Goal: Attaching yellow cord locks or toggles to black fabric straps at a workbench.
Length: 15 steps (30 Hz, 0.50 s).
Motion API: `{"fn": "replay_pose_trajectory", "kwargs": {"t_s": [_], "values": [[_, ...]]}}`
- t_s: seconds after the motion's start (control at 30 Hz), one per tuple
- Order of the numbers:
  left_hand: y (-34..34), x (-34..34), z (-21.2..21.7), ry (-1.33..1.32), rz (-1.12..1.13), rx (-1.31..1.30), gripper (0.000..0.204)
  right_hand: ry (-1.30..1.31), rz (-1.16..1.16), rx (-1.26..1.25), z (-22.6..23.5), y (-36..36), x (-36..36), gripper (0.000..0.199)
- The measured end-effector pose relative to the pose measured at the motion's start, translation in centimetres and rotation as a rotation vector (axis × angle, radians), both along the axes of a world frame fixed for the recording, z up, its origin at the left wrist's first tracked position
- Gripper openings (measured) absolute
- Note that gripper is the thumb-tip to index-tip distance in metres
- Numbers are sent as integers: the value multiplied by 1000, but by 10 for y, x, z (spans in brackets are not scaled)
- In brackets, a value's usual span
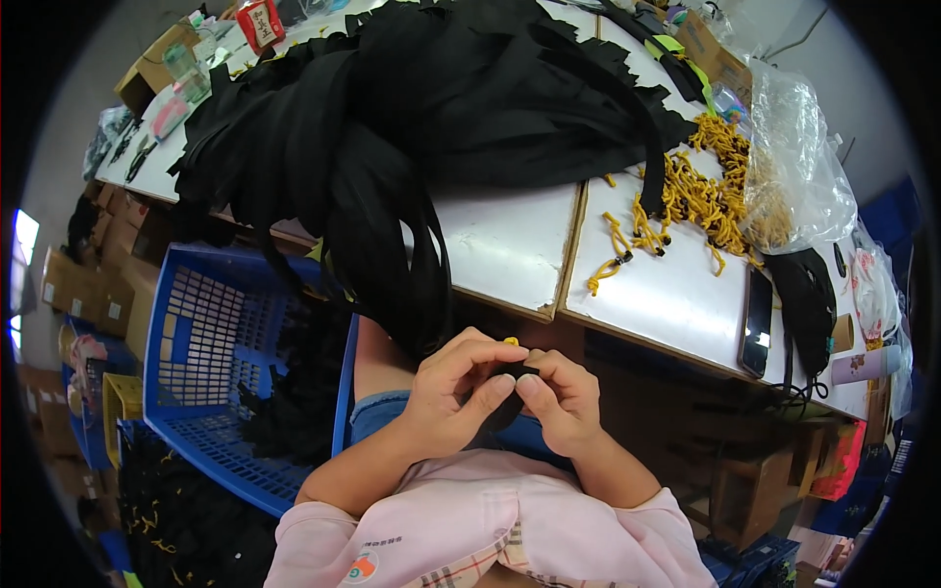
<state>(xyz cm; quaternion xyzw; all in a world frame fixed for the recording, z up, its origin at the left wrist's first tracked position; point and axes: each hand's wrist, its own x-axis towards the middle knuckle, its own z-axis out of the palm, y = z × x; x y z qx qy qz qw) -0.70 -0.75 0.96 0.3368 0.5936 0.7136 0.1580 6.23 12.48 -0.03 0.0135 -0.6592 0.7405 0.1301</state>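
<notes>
A white desk (510, 245) spans the far side, heaped with black straps (412, 108) that spill over its near edge toward a blue crate (211, 333) on the left. To the right lie yellow cords (701, 191), a clear bag (799, 162) and a dark phone (757, 323) near the desk's edge. Below the near edge, both hands meet. The left hand (451, 387) and right hand (559, 392) each have a closed grip on a small black strap piece (510, 392), a yellow tip (511, 341) showing just above the fingers. Its long axis cannot be made out, since the fingers cover most of it.
</notes>
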Motion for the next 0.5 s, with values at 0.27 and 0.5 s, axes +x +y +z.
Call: {"fn": "replay_pose_trajectory", "kwargs": {"t_s": [0.27,0.5], "values": [[-1,-6,3,239,13,22,26,107,-64,56,-1,-3,-5,10],[-1,3,-2,105,62,95,22,504,-252,539,7,0,-8,10]]}}
